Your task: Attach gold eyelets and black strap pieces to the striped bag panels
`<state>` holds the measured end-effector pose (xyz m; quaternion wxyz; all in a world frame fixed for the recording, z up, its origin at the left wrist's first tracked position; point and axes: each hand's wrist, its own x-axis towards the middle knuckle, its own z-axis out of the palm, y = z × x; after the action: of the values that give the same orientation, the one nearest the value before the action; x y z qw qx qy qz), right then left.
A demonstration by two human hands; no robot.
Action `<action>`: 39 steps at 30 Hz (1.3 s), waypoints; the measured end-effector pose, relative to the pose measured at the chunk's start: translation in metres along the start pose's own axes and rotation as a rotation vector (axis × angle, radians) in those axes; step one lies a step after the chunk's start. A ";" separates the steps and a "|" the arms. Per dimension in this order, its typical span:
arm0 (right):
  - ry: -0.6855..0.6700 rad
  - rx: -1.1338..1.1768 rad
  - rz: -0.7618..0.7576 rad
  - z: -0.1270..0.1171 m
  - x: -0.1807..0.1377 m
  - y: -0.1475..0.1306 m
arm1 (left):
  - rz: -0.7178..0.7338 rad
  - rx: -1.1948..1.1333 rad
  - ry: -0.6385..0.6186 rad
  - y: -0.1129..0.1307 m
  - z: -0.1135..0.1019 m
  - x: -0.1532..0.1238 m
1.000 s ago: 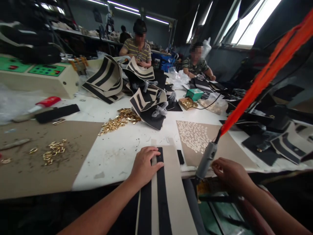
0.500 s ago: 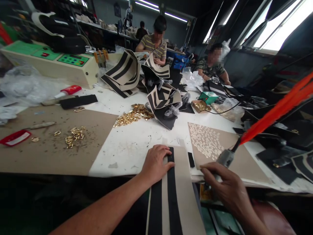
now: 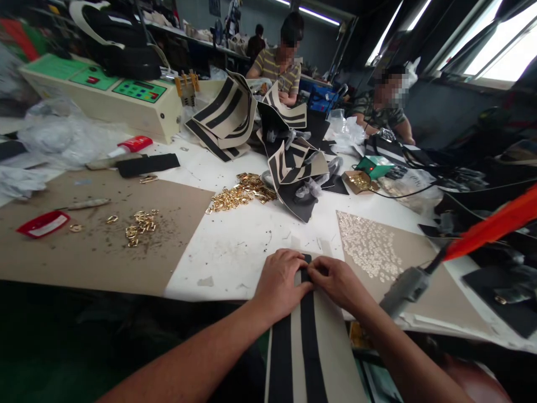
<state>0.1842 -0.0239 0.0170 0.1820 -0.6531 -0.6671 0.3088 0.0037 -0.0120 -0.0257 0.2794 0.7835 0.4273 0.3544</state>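
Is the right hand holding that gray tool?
No, the right hand is at the striped piece, beside the left hand.

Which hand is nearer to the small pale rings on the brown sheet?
Right. The right hand, at the striped panel, is just left of and below the pale rings in view; the left hand lies farther left, on the same panel.

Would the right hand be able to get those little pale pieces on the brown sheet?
Probably yes: the pale pieces lie near the right hand with nothing seen between, though it is busy at the striped panel.
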 end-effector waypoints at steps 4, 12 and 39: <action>-0.012 0.009 0.020 -0.002 0.006 0.003 | 0.003 -0.007 -0.005 0.000 0.000 0.000; 0.091 0.095 -0.009 -0.005 -0.004 -0.008 | -0.002 0.008 0.004 0.003 -0.001 0.001; 0.649 1.085 -0.238 -0.019 -0.021 -0.046 | -0.016 -0.008 0.022 0.000 0.002 0.000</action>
<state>0.1631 -0.0394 0.0647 0.7120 -0.4499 -0.3952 0.3667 0.0053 -0.0120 -0.0266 0.2806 0.7750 0.4352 0.3624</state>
